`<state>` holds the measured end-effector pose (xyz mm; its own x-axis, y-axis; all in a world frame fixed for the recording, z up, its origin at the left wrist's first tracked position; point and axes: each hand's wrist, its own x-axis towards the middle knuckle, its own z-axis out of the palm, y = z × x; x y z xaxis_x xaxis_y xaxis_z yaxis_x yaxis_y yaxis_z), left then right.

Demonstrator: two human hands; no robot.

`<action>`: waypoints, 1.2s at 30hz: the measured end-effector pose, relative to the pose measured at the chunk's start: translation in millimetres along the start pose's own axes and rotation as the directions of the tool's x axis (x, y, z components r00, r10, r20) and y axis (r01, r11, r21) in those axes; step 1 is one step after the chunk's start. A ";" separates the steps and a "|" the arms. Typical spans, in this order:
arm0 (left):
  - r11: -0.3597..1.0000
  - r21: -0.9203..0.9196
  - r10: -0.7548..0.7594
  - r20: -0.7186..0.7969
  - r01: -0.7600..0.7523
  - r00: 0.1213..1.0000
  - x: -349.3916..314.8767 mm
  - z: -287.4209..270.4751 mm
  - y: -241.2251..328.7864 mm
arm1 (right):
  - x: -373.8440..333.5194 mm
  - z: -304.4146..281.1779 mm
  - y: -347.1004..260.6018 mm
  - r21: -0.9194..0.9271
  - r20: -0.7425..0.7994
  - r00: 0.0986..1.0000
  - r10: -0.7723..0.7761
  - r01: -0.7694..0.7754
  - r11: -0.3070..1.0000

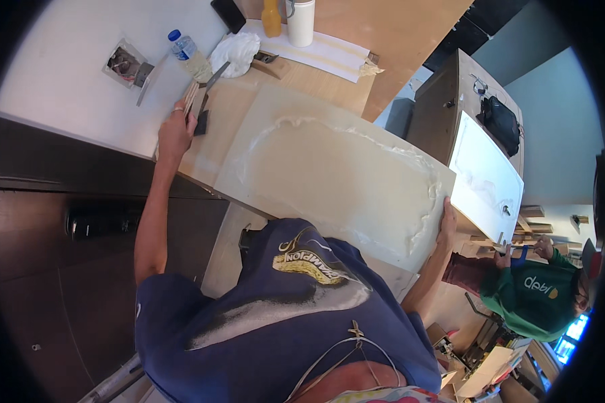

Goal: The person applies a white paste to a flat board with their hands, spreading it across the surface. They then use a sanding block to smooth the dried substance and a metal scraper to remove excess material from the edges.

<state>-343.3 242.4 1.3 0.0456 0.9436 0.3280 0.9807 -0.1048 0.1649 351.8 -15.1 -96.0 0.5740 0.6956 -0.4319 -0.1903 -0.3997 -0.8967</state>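
A large pale rectangular board (336,174) lies at a slant in front of me, with a wavy whitish band of glue-like smear around its border. My right hand (446,220) grips the board's right edge; part of its fingers is hidden. At the left, my left hand (175,133) is closed around thin wooden strips (193,101). Close to its fingertips lie a small dark block (201,123) and a grey blade-like tool (218,76).
Beyond are a water bottle (189,56), a crumpled white bag (235,54), a wooden hand plane (267,62), a yellow bottle (271,19) and a white tumbler (301,23). An open wall box (124,62) is at left. Another person (534,295) in green works at right beside a white panel (487,178).
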 end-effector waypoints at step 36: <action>0.751 -0.104 0.651 -0.042 -0.652 0.758 187.6 126.2 93.3 | 1.5 110.7 -10.7 0.148 0.198 0.980 0.004 -0.034 0.988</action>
<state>-219.2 449.3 -39.2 0.6655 0.6332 0.3952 0.6871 -0.7265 0.0072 266.5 56.2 -97.9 0.4043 0.7982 -0.4466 -0.3260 -0.3304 -0.8858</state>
